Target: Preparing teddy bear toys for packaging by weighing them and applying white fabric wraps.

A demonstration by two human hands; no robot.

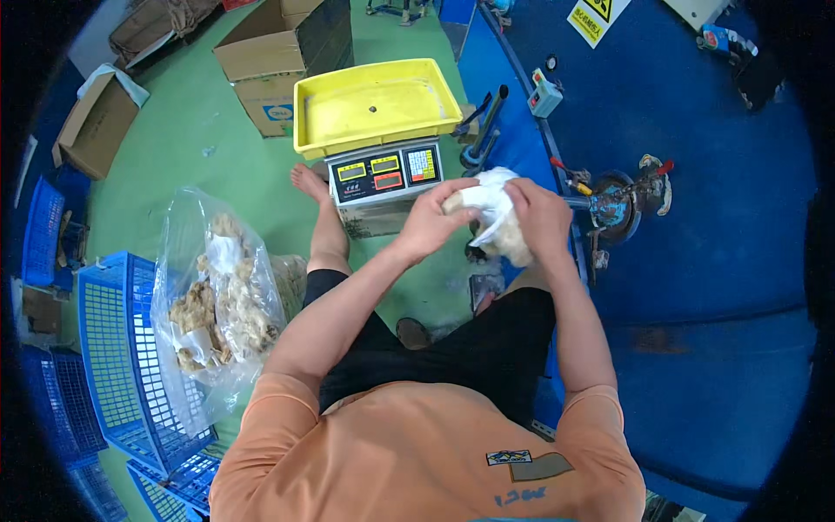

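Observation:
Between my two hands, in front of my knees, is a bundle of cream fluffy fibre [515, 245] with a white wrap [492, 198] around it. My left hand [428, 219] grips its left end, thumb and fingers closed on the wrap. My right hand [544, 219] holds the other side from above, its fingers curled over the wrap. To my left, a clear plastic bag [187, 217] contains several similar cream and brown bundles [248, 309] with white bands. Just beyond my hands stands a digital scale [383, 180] bearing a yellow tray [348, 117]; a small dark bit lies in the tray.
Blue plastic crates [109, 348] stand along my left. Open cardboard boxes [270, 96] sit beyond the scale and at the far left. At my right is a blue machine [696, 244] with a metal shaft fitting [613, 209], red-handled levers and a switch box [544, 94].

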